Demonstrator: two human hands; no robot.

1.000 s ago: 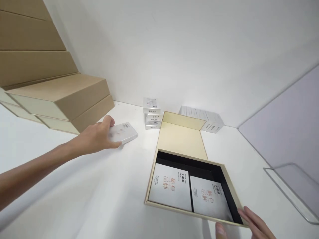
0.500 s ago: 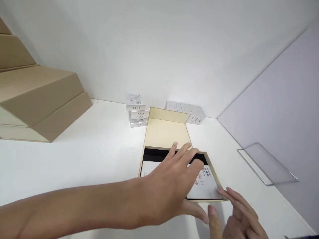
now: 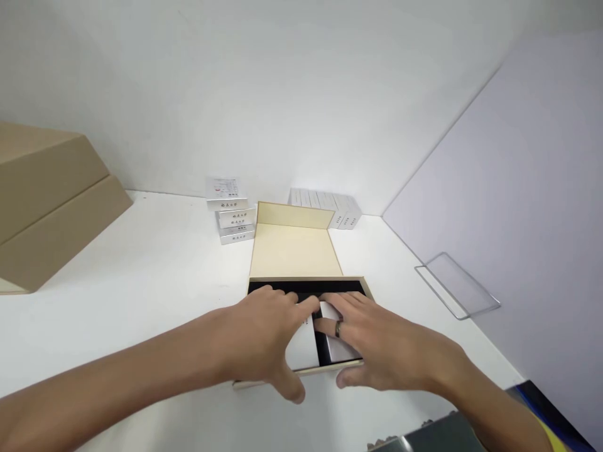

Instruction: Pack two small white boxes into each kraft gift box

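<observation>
A cream-coloured gift box [image 3: 296,252] lies in front of me, its lid folded back and its black lining [image 3: 324,353] showing. Two white cartons sit inside it, side by side with a black gap between them. My left hand [image 3: 261,336] rests over the left carton [image 3: 304,349], fingers stretched to its far side and thumb apart by the front rim. Over the right carton [image 3: 342,353] lies my right hand [image 3: 381,339], with a ring on one finger; its fingers touch the carton's top and its thumb sits outside the front wall. My hands cover much of both cartons.
Behind the lid stand a stack of small silver-white boxes [image 3: 230,204] and a row of similar boxes [image 3: 325,204] near the wall. Large brown boxes [image 3: 51,194] fill the left. A wire frame [image 3: 456,285] is by the right panel; a dark object [image 3: 428,436] lies at the lower right.
My right hand has moved from the box's front right corner onto the right carton. My left hand has shifted left onto the left carton. The view has turned slightly right.
</observation>
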